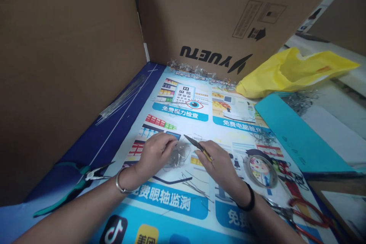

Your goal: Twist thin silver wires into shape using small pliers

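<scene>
My left hand (156, 151) is closed in a pinch at the edge of a small tangle of thin bent wire (179, 156). The fingertips partly hide where they meet the wire. My right hand (219, 162) is wrapped round long-nose pliers (193, 143) with a yellow handle. Their dark, pointed jaws aim up and left, above the wire and apart from my left fingers. Below the hands, several loose cut wires (196, 187) lie on the printed sheet (171, 177).
Green-handled pliers (85, 175) lie at left, near straight wires (121, 101). On the right are a tape roll (261, 170), red-handled scissors (310, 213), a turquoise folder (297, 133) and a yellow bag (286, 72). Cardboard walls (200, 15) stand behind, with wire pieces (200, 70) along their base.
</scene>
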`<action>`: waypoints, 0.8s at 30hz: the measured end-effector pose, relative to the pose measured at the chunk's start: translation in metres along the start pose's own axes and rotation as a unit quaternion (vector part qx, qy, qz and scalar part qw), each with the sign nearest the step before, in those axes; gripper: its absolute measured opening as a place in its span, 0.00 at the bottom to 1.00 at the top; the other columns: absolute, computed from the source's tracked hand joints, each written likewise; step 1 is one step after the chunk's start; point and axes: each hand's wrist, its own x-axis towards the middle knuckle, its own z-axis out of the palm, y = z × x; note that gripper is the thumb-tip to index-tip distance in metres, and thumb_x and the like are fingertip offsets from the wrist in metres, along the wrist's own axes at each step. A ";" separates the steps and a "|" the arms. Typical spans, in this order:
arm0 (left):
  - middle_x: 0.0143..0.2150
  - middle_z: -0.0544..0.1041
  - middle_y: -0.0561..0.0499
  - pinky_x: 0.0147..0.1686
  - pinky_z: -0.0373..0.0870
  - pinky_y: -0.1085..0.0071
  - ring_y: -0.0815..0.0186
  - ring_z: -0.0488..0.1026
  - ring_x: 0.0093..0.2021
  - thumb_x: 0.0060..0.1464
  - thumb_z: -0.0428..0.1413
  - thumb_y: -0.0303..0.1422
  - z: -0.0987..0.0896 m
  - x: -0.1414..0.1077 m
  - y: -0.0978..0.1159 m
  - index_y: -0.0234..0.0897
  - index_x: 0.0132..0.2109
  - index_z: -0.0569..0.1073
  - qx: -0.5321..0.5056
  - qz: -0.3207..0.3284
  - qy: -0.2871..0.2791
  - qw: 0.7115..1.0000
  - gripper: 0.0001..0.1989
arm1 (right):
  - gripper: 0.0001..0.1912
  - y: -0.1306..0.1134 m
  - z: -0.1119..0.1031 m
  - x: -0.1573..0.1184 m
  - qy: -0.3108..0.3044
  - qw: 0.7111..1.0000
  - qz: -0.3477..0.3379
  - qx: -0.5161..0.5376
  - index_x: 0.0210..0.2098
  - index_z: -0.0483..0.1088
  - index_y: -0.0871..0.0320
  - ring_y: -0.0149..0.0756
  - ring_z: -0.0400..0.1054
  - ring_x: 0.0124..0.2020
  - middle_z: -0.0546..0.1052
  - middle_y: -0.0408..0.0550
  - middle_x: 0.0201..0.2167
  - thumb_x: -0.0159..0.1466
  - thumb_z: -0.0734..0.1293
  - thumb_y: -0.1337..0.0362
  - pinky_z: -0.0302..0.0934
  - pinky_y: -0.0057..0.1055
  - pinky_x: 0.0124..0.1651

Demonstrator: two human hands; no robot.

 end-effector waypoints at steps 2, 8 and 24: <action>0.30 0.75 0.50 0.32 0.68 0.68 0.66 0.71 0.31 0.58 0.51 0.29 0.000 0.000 0.001 0.36 0.35 0.70 -0.005 -0.010 -0.001 1.000 0.05 | 0.12 0.000 0.001 -0.001 0.019 0.998 -0.046 -0.032 0.40 0.68 0.58 0.38 0.68 0.36 0.75 0.51 0.33 0.65 0.59 0.58 0.63 0.33 0.37; 0.29 0.74 0.50 0.31 0.66 0.70 0.67 0.70 0.30 0.58 0.50 0.29 -0.002 0.001 0.002 0.36 0.35 0.70 -0.021 -0.031 -0.020 0.999 0.05 | 0.10 -0.002 -0.001 0.002 -0.003 0.978 -0.141 -0.155 0.39 0.69 0.60 0.39 0.66 0.34 0.75 0.51 0.31 0.65 0.60 0.61 0.60 0.35 0.38; 0.24 0.69 0.55 0.26 0.61 0.76 0.71 0.65 0.25 0.57 0.50 0.27 -0.007 0.006 0.007 0.36 0.30 0.68 -0.095 -0.104 -0.083 0.987 0.07 | 0.12 0.008 -0.003 0.003 -0.053 0.958 -0.200 -0.198 0.42 0.68 0.61 0.39 0.64 0.35 0.74 0.51 0.33 0.65 0.61 0.60 0.55 0.35 0.36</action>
